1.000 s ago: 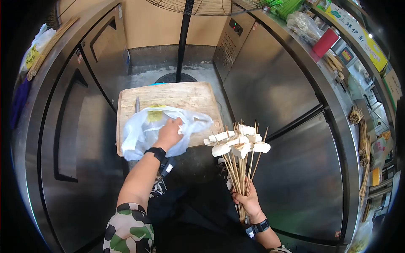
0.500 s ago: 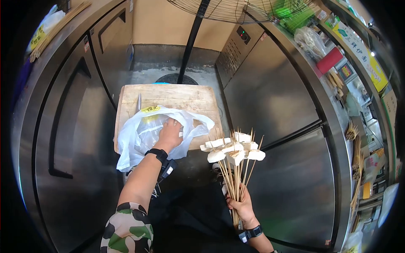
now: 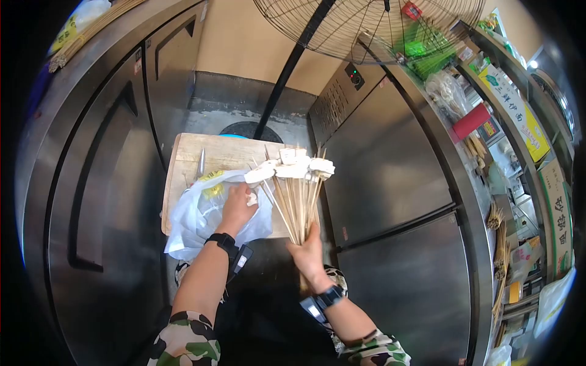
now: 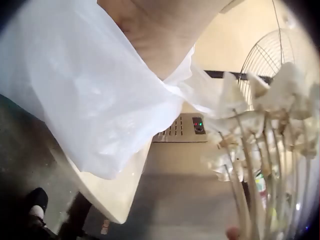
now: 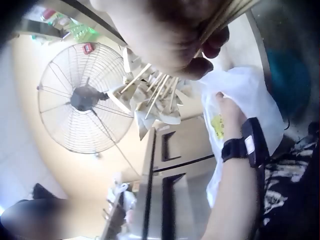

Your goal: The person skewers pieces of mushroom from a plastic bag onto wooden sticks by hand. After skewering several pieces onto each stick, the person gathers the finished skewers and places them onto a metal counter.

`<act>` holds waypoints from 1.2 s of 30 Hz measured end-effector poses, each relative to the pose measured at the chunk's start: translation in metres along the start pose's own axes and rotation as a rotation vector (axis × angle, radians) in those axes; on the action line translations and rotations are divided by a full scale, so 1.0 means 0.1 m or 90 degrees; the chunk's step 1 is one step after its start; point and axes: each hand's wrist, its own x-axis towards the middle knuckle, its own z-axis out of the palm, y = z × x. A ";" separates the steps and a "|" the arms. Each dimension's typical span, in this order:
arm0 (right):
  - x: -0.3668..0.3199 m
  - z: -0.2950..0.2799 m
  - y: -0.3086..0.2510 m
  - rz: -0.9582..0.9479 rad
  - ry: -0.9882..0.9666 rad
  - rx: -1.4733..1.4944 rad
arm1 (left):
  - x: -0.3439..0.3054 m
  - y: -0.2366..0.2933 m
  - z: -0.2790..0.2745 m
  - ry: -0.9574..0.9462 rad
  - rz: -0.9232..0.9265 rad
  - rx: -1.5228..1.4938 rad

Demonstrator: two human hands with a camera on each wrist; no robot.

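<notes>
My right hand grips a thick bundle of bamboo skewers by their lower shafts. Thick white food slices are threaded on the upper ends, their exact kind unclear. The bundle stands nearly upright, just right of a white plastic bag on a wooden cutting board. Inside the bag's mouth, my left hand pinches a small white piece by the thumb; its other fingertips are hidden. In the left wrist view the bag covers most of that hand.
A knife lies on the board's left side. Steel cabinets flank both sides, and a stand fan rises behind. Loose skewers lie on the left counter; a red cylinder and skewer bundles sit on the right one.
My right hand has brought the skewer bundle up and left, over the board's right edge and beside the bag. The left hand stays at the bag, shifting slightly. The head view has tilted.
</notes>
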 end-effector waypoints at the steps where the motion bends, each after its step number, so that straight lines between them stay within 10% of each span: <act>1: 0.10 0.14 0.04 0.020 0.005 -0.024 | 0.00 0.00 -0.02 -0.002 -0.014 -0.005; 8: 0.34 0.65 0.50 0.052 0.034 -0.135 | 0.00 0.13 -0.12 0.062 -0.047 0.065; 16: 0.45 0.74 0.57 0.058 0.074 -0.214 | 0.21 -0.12 -0.20 0.091 -0.206 -0.284; 27: 0.27 0.53 0.66 0.046 0.026 -0.145 | -0.32 0.03 -0.69 -0.132 -0.421 -1.062; 28: 0.26 0.51 0.75 0.072 0.010 -0.140 | -0.59 0.25 -0.84 -0.110 -0.264 -0.914; 36: -0.07 0.12 0.82 0.131 0.053 -0.114 | -1.12 0.30 -0.90 -0.293 -0.523 -1.217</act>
